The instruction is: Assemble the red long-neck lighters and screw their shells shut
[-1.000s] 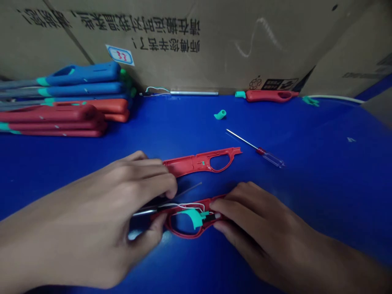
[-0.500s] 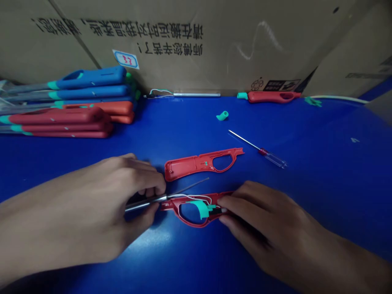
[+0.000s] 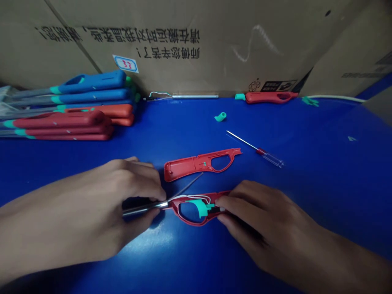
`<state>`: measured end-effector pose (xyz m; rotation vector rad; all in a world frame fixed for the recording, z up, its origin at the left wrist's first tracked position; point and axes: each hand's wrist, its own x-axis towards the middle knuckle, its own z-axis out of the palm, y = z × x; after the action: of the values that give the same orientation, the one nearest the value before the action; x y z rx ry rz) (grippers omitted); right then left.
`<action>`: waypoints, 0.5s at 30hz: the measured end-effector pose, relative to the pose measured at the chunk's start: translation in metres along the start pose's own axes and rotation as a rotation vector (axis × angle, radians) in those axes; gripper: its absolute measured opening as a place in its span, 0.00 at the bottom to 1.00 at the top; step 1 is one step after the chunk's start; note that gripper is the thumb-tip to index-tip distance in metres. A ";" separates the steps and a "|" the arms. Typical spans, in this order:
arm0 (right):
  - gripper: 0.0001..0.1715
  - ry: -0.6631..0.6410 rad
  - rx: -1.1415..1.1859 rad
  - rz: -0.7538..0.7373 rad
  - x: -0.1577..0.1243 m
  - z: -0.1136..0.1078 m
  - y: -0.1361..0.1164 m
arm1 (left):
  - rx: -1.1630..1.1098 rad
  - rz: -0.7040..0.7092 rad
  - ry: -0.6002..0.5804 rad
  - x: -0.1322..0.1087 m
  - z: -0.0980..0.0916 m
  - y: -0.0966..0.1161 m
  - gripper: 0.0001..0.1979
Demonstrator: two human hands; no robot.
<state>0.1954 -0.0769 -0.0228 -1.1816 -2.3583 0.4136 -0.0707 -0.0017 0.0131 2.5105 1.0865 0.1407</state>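
Note:
Between the thumb and fingers of my left hand (image 3: 122, 204) is a metal lighter tube (image 3: 145, 208), its end lying at the narrow tip of a red lighter shell half (image 3: 191, 222). My right hand (image 3: 260, 220) grips the wide part of that shell half, covering much of it. A green trigger (image 3: 200, 207) sits in the shell's finger opening beside a dark part. White wires (image 3: 191, 196) run from the tube along the shell's upper edge, and a thin rod (image 3: 190, 183) sticks up at a slant. The other red shell half (image 3: 183, 166) lies hollow side up just beyond.
A clear-handled screwdriver (image 3: 257, 150) and a small green collar (image 3: 220, 117) lie behind. Stacked lighters (image 3: 92, 98) fill the back left. Along the cardboard (image 3: 214, 32) rest a metal tube with wires (image 3: 196, 96), a red lighter body (image 3: 266, 97) and green pieces (image 3: 310, 101).
The tube in my left hand has shifted slightly onto the shell's tip, and the thin rod now slants more steeply. My right hand keeps its grip. The whole view has moved slightly.

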 end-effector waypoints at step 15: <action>0.12 0.013 -0.062 -0.015 0.000 -0.002 0.000 | -0.025 0.078 -0.083 0.012 0.010 0.003 0.08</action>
<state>0.1962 -0.0766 -0.0207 -1.1903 -2.3829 0.3297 -0.0583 0.0017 0.0040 2.5140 0.9499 0.0711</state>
